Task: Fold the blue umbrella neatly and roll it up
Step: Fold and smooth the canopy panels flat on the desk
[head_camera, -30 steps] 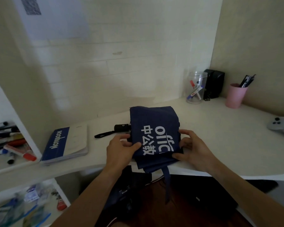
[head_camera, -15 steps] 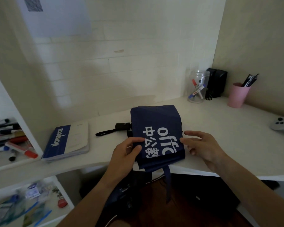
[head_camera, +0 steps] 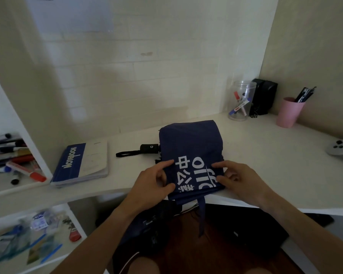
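Blue umbrella (head_camera: 190, 147) lies folded at the desk (head_camera: 265, 155) front edge. Left hand (head_camera: 152, 184) pinches its left side; right hand (head_camera: 240, 180), previously open beside it, now pinches the right.

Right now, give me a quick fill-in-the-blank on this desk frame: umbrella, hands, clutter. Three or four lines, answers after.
1. The white lettering is printed on the folded ____ umbrella.
2. The umbrella's black handle points toward the ____ with the blue cover.
3. The pens at the far right stand in a ____ cup.
4. The left hand and the right hand both rest on the umbrella's ____ edge.

Missing words: blue; notebook; pink; near
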### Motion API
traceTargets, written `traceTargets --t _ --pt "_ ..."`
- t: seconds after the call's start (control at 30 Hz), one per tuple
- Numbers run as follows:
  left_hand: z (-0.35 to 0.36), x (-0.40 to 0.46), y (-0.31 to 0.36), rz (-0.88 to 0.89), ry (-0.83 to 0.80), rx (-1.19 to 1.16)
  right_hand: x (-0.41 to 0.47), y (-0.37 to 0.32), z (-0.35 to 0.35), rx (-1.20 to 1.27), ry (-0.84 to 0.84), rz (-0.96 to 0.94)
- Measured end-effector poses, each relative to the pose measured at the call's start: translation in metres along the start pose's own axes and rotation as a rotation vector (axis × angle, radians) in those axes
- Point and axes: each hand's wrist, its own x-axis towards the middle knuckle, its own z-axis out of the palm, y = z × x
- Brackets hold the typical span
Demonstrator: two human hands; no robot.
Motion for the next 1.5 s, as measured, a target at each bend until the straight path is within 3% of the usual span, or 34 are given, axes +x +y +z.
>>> traceTargets --t 0.13,0.27,0.5,0.6,0.7,0.77,0.9,1.0,1.13,1.2,1.33,1.43,1.5 --pt "-0.005 0.010 0.000 0.017 -0.113 0.148 0.005 -0.002 -0.001 -0.154 -0.057 -0.015" --pt "-0.007 0.028 0.000 -0.005 -0.083 0.049 0.016 -0.009 -0.005 -0.244 -0.115 -0.014" --pt "-0.014 0.038 -0.014 0.016 -0.140 0.245 0.025 -0.006 -0.005 -0.226 -0.214 0.051" --pt "-0.014 0.032 -0.018 0.035 -0.166 0.251 0.024 -0.015 -0.013 -0.400 -0.261 0.048" --pt "-0.015 0.031 -0.020 0.035 -0.202 0.256 0.021 -0.030 -0.006 -0.493 0.058 -0.221" --pt "-0.016 0.032 -0.019 0.031 -0.216 0.261 0.021 -0.034 0.008 -0.484 0.126 -0.413" --pt "-0.021 0.026 -0.016 0.065 -0.225 0.298 0.026 -0.004 0.026 -0.659 -0.244 -0.311" --pt "-0.026 0.023 -0.013 0.091 -0.224 0.386 0.025 0.013 0.024 -0.688 -0.328 -0.283" --pt "-0.018 0.030 0.014 0.475 0.112 0.582 0.028 0.014 0.027 -0.706 -0.366 -0.267" --pt "-0.005 0.037 0.022 0.605 0.006 0.601 0.029 0.014 0.026 -0.707 -0.371 -0.263" --pt "0.005 0.032 -0.001 0.339 -0.428 0.722 0.027 0.013 0.023 -0.693 -0.388 -0.267" --pt "0.000 0.022 -0.017 0.325 -0.411 0.726 0.024 0.010 0.012 -0.624 -0.391 -0.258" --pt "0.000 0.019 -0.019 0.351 -0.366 0.744 0.023 0.001 0.001 -0.443 -0.259 -0.195"
